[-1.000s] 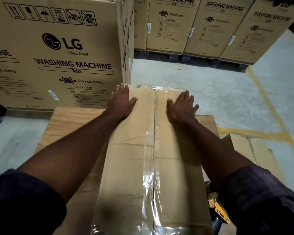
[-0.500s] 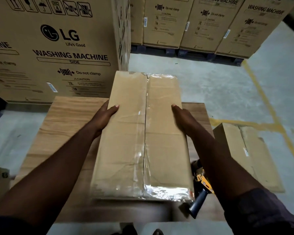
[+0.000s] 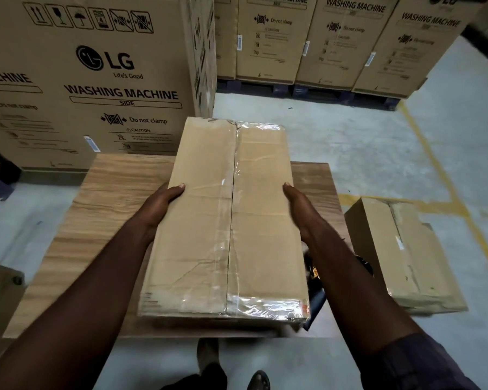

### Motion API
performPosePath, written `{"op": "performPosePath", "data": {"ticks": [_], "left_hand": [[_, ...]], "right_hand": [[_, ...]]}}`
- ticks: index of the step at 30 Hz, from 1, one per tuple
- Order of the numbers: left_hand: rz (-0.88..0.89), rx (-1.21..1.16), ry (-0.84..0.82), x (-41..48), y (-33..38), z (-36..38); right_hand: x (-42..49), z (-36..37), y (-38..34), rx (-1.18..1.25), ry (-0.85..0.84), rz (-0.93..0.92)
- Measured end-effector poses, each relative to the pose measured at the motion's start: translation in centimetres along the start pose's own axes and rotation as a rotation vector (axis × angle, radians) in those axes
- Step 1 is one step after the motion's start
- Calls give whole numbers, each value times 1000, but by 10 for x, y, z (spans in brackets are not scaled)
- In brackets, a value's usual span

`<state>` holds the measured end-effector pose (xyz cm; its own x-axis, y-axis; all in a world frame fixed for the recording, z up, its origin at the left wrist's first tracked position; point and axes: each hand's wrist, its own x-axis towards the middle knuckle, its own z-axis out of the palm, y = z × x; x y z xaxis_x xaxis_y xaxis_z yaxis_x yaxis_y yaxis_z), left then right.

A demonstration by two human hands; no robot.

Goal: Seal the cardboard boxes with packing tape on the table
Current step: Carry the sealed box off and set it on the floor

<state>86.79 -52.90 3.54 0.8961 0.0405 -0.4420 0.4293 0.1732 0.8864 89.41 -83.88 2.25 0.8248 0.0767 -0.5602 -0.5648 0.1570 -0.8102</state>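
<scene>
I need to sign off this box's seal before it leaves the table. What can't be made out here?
All head view.
- Underside and far end of the box: hidden by the box itself, so tape there is unseen.
- Fingers of the left hand and right hand: behind the box's sides; only thumbs show.
- Tape dispenser: mostly covered by the box and right forearm.
- Small print on the washing machine cartons: too small.

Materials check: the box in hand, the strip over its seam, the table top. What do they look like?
Box: brown cardboard, matte; creases and dents run across the flaps.
Strip: clear plastic packing tape, glossy; it shows wrinkles and glare along the seam and near edge.
Table top: wood or wood-look laminate, matte; pale streaky grain, can't tell which.
</scene>
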Motion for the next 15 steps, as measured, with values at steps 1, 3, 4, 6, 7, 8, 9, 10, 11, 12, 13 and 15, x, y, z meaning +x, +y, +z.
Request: {"op": "performPosePath", "data": {"ticks": [1, 3, 4, 6, 7, 8, 9, 10, 11, 12, 13, 15], "left_hand": [[11, 8, 1, -5, 3, 1], [35, 22, 6, -18, 11, 4], [45, 23, 10, -25, 16, 6], [62, 26, 10, -41, 27, 10], [64, 26, 9, -48, 32, 12], [65, 26, 17, -57, 37, 14], [63, 23, 29, -65, 42, 16], [58, 16, 39, -76, 46, 19], [56, 6, 43, -84, 50, 22], [51, -9, 47, -93, 53, 25], [54, -17, 57, -101, 54, 29], [52, -38, 73, -118, 54, 38]], "right_hand": [[-5, 0, -2, 4, 0, -6], [-18, 1, -8, -14, -5, -34], [-25, 1, -13, -22, -7, -49], [-44, 1, -26, -44, -1, -75], [-53, 2, -32, -48, 6, -82], [-65, 1, -38, -52, 4, -97], [-76, 0, -43, -52, 5, -109], [-88, -2, -47, -62, -11, -124], [-103, -3, -51, -67, -25, -143], [-115, -4, -53, -77, -33, -161], [-132, -5, -55, -84, -28, -174], [-156, -10, -55, -127, -28, -220]]}}
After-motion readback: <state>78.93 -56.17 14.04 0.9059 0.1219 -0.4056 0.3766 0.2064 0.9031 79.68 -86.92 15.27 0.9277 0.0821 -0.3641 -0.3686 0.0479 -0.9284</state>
